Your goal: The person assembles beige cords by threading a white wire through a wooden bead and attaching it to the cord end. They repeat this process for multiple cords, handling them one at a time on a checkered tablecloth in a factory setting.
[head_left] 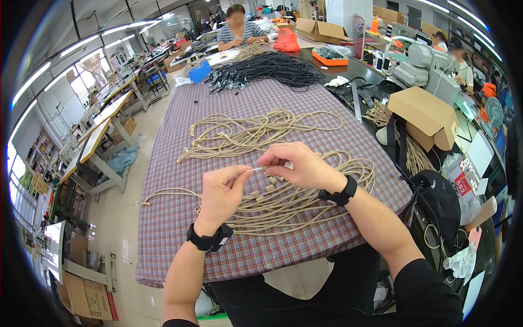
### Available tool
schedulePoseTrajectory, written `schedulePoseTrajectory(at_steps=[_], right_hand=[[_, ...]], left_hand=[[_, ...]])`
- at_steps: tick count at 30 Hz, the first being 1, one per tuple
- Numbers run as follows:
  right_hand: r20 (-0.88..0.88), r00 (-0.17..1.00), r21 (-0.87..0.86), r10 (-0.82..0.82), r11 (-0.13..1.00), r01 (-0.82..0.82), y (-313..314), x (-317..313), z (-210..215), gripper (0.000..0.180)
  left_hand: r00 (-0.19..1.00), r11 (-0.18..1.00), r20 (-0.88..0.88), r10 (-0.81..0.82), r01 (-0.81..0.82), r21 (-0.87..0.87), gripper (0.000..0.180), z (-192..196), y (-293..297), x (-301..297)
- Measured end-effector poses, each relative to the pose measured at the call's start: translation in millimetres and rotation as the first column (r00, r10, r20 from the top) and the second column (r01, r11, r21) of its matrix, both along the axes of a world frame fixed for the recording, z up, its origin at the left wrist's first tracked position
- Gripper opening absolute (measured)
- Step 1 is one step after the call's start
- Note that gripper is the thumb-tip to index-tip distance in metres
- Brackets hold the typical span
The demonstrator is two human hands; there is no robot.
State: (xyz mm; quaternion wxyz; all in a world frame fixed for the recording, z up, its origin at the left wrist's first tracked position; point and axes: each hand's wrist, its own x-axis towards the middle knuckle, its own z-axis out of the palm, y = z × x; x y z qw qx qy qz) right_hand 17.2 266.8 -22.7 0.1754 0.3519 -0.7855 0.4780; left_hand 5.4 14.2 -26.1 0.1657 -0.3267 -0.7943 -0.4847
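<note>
Head view: both forearms come up from the lower edge and meet over the near part of the table, which is covered in a purple checked cloth; each wrist wears a black band. The left hand is raised with its back toward the camera, fingers curled in, thumb and forefinger pinched on the near end of a thin pale cord tip; the right hand arches over from the right, palm down, fingertips closed on the other end of that same tip, so the two hands nearly touch and hold it level between them. Just below the hands lie a few small tan beads, loose on a bundle of beige cords that spreads beneath both wrists and out to the right; a second heap of beige cords lies beyond the hands, well apart. Farther off past that heap sits a pile of black cords; at the far end another person sits facing this way. Right of the right hand, off the cloth, stands a brown cardboard box.
</note>
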Motion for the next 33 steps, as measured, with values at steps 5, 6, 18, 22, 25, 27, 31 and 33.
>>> schedulePoseTrajectory(at_steps=[5, 6, 18, 22, 25, 27, 31, 33], right_hand=[[0.177, 0.984, -0.075, -0.023, 0.997, 0.036, -4, 9, 6, 0.011], [0.169, 0.985, -0.042, -0.035, 0.998, 0.043, -3, 9, 7, 0.010], [-0.182, 0.981, 0.125, -0.073, 0.987, 0.097, -4, 7, 4, 0.009], [-0.256, 0.945, 0.147, -0.204, 0.958, 0.247, 19, -5, 10, 0.008], [-0.227, 0.916, 0.180, -0.330, 0.910, 0.373, 27, -3, 10, 0.012], [-0.256, 0.914, 0.216, -0.314, 0.903, 0.371, 27, -5, 6, 0.012], [-0.169, 0.970, 0.210, -0.173, 0.955, 0.207, 8, -2, 0, 0.007], [-0.167, 0.980, 0.180, -0.109, 0.974, 0.139, -8, 4, -8, 0.007]], left_hand=[[0.997, 0.995, 0.003, -0.077, 0.077, -0.070, 0.018, 1, 3, 6], [0.997, 0.994, 0.038, -0.064, 0.066, -0.082, 0.022, 6, 4, 12], [0.994, 0.978, -0.102, -0.033, 0.011, -0.207, 0.009, 0, 0, 6], [0.984, 0.992, 0.175, 0.040, -0.019, -0.124, 0.011, 5, -9, -6], [0.980, 0.998, 0.197, 0.016, -0.004, -0.059, 0.013, 4, -14, -11], [0.986, 0.995, 0.163, 0.036, -0.021, -0.096, 0.011, 3, -14, -12], [0.989, 0.990, 0.144, -0.013, 0.033, -0.140, 0.023, 3, -8, -6], [0.985, 0.986, 0.160, -0.070, 0.092, -0.137, 0.037, -4, -3, -3]])
